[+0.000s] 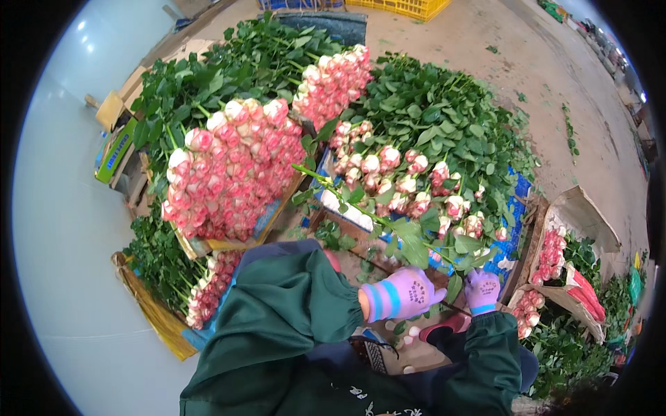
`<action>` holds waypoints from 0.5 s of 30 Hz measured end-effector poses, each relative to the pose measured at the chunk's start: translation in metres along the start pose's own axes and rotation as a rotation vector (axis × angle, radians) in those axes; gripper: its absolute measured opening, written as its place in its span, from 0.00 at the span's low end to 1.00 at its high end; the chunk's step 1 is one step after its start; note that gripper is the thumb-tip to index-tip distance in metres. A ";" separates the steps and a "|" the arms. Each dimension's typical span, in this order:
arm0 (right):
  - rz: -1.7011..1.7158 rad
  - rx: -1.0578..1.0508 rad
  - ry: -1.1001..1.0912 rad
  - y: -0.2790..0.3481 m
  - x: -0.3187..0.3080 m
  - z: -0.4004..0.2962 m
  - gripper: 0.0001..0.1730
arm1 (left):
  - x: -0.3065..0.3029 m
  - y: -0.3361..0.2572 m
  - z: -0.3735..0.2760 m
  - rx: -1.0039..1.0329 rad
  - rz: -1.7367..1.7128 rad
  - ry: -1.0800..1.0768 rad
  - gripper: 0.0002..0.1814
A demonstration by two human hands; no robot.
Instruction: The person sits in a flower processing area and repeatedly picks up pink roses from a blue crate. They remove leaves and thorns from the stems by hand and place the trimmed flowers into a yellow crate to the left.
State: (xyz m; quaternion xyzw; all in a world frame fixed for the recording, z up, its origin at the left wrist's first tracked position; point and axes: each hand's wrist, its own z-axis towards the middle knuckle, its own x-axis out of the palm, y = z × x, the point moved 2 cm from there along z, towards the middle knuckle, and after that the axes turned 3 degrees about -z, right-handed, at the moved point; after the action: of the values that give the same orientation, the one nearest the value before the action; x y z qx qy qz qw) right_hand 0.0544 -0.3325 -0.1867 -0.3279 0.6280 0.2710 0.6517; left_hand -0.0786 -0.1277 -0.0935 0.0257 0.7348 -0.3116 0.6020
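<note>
A long green rose stem with leaves (pixel 382 221) slants across the middle, its bare end at the upper left. My right hand (pixel 482 291), in a lilac glove, closes on the leafy lower-right end of this stem. No bloom shows on it. Beside it on the left is my left hand (pixel 403 294), in a matching glove with blue bands, back up and fingers mostly hidden; one fingertip points towards the stem's leaves. Beyond the hands, loose pink-and-white roses (pixel 406 183) lie with their leafy stems on a blue-covered surface.
Dense stacks of pink-and-white roses (pixel 237 171) stand at the left, with another stack (pixel 333 86) farther back. Wrapped roses (pixel 549 255) lie at the right beside cardboard (pixel 583 218). A yellow crate (pixel 400 6) is at the top. Leaves and petals litter the floor.
</note>
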 end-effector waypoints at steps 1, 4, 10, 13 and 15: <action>-0.006 -0.030 0.015 0.010 0.002 0.004 0.09 | 0.006 -0.001 -0.006 0.006 0.013 -0.026 0.21; -0.080 -0.088 0.241 0.033 0.030 0.001 0.13 | 0.027 -0.004 -0.008 0.095 0.101 -0.116 0.21; -0.081 -0.148 0.428 0.071 0.083 0.000 0.18 | 0.023 -0.008 -0.010 0.056 0.180 -0.144 0.21; -0.057 -0.132 0.387 0.093 0.092 0.003 0.15 | 0.019 -0.006 -0.012 0.026 0.159 -0.079 0.21; -0.032 -0.135 0.399 0.111 0.099 0.006 0.14 | 0.018 -0.004 -0.018 -0.015 0.140 -0.037 0.21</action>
State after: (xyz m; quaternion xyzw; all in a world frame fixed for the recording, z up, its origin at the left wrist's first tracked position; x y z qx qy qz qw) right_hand -0.0202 -0.2629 -0.2949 -0.4277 0.7199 0.2318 0.4951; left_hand -0.1013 -0.1283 -0.1068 0.0665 0.7223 -0.2636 0.6359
